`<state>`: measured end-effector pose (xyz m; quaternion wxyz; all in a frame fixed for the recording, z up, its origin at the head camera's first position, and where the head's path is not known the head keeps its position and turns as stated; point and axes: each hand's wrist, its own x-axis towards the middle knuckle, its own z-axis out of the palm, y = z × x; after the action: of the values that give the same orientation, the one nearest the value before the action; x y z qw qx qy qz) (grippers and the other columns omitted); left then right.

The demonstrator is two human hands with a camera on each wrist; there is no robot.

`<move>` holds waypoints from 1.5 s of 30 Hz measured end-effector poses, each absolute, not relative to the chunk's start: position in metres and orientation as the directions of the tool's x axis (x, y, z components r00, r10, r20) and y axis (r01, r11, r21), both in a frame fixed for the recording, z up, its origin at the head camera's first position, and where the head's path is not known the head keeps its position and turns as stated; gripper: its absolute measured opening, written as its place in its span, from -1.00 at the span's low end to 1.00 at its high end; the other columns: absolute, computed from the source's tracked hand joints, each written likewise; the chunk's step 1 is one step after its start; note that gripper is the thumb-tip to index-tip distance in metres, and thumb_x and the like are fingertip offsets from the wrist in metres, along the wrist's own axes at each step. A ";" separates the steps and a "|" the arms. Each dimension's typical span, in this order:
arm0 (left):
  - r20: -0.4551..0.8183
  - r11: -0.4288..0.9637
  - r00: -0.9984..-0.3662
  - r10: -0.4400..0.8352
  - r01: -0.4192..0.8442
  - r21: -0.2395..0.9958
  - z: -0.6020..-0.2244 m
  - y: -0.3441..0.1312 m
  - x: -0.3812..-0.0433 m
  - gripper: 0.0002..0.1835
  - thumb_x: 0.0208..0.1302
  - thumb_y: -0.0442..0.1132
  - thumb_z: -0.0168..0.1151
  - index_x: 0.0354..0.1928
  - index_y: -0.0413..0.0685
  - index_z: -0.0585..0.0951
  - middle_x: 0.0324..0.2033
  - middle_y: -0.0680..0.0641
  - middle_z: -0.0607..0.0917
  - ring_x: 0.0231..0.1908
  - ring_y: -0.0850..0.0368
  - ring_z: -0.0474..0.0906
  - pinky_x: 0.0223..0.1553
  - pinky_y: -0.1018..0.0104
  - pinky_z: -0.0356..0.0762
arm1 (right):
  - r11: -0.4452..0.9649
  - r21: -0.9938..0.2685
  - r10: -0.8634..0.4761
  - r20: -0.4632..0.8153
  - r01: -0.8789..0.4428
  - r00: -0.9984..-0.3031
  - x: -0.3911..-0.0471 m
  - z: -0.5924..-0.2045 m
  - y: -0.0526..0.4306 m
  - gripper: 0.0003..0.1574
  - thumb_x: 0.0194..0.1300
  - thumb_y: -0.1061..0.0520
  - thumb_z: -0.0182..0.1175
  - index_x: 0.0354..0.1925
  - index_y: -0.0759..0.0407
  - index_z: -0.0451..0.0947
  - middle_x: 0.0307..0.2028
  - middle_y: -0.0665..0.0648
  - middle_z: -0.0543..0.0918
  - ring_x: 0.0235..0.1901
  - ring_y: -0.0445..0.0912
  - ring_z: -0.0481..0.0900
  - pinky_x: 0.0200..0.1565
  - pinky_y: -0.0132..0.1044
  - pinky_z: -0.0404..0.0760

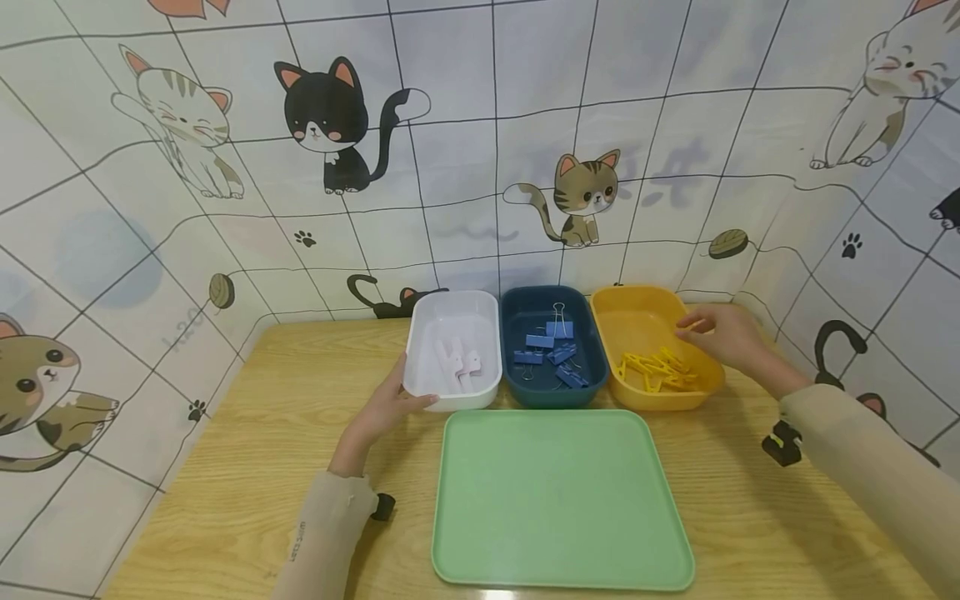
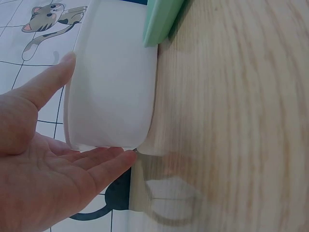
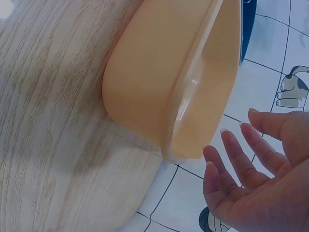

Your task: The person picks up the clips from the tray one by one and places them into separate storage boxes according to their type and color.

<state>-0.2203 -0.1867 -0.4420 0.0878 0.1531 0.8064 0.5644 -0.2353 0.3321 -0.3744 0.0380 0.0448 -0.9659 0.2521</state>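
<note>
In the head view my left hand (image 1: 385, 408) rests against the front left corner of a white bin (image 1: 417, 367). Its thumb lies at the front rim, and its fairly straight fingers (image 2: 99, 157) touch the end wall. Inside that bin lie a few pale pinkish-white clips (image 1: 459, 364). My right hand (image 1: 722, 333) hovers over the right rim of a yellow bin (image 1: 626, 312), its fingers loosely bent and holding nothing. Several yellow clothespins (image 1: 660, 371) are piled toward the front of this bin.
Between those bins stands a dark blue bin (image 1: 525, 308) with several blue binder clips (image 1: 561, 353). A green tray (image 1: 562, 500) lies in front on the wooden table (image 1: 300, 367). Cat-patterned sheeting (image 1: 465, 167) rises behind the table and at both sides.
</note>
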 end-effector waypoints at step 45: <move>0.068 0.810 -0.963 0.261 0.257 0.527 -0.409 -0.177 -0.221 -0.03 0.42 0.28 0.00 0.56 -0.22 -0.07 0.49 -0.37 0.03 0.44 -0.33 0.04 0.37 -0.21 0.08 | 0.868 -0.477 -0.090 0.117 -0.136 -0.989 -0.203 -0.382 0.283 -0.18 0.49 -0.28 -0.01 0.28 0.40 0.38 0.18 0.53 0.47 0.06 0.43 0.47 -0.02 0.28 0.52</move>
<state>-0.2208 -0.1775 -0.4085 0.0038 0.1360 0.9514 0.2763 -0.2028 0.2829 -0.3824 0.0457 0.0585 -0.9655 0.2497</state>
